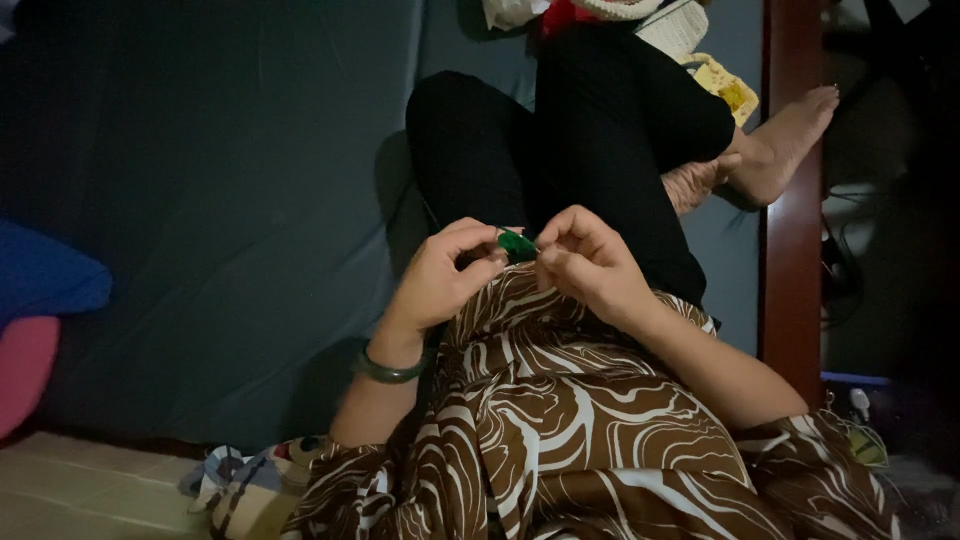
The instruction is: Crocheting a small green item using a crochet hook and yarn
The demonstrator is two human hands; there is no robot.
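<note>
A small green piece [517,244] sits between my two hands, above my lap. My left hand [445,274] pinches its left side with thumb and fingers; a dark green bangle [388,370] circles that wrist. My right hand [585,262] has its fingertips closed at the piece's right edge, seemingly pinching it or something thin there. Both hands hover over my brown and white patterned garment [560,420] and black trousers [590,140]. My legs are crossed, bare feet [780,145] at the upper right.
I sit on a dark blue-grey mattress [230,200]. A blue cushion [45,275] and a pink one [22,370] lie at the left edge. A reddish wooden post [792,200] stands at right. Light and red cloth and yarn [640,20] lie beyond my knees.
</note>
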